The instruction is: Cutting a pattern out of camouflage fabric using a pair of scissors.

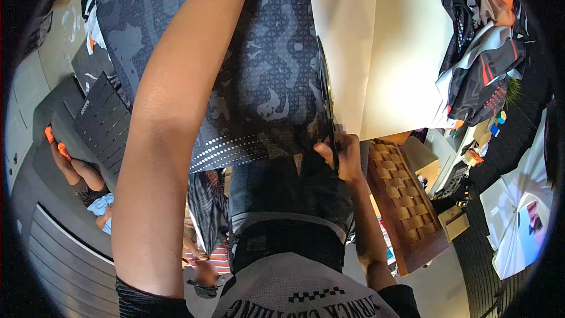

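My right hand [346, 156] is closed around the handles of a pair of scissors [326, 91] at the near edge of the table. Their long dark blades point away from me, along the right edge of a dark patterned fabric [276, 76]. Grey blotches and rows of white dots mark this cloth, which lies flat under my left forearm [170, 100]. That forearm stretches across the cloth and leaves through the top of the picture, so my left hand is out of sight. Cream paper or board [406, 53] borders the fabric on its right.
Crumpled black, grey and orange garments [485, 47] are heaped at the far right of the table. A woven-topped wooden bench [403, 200] stands to my right, near a small carton [453, 224]. On the left, a person [91, 185] is by a dark couch [65, 103]; another person [206, 271] is low behind me.
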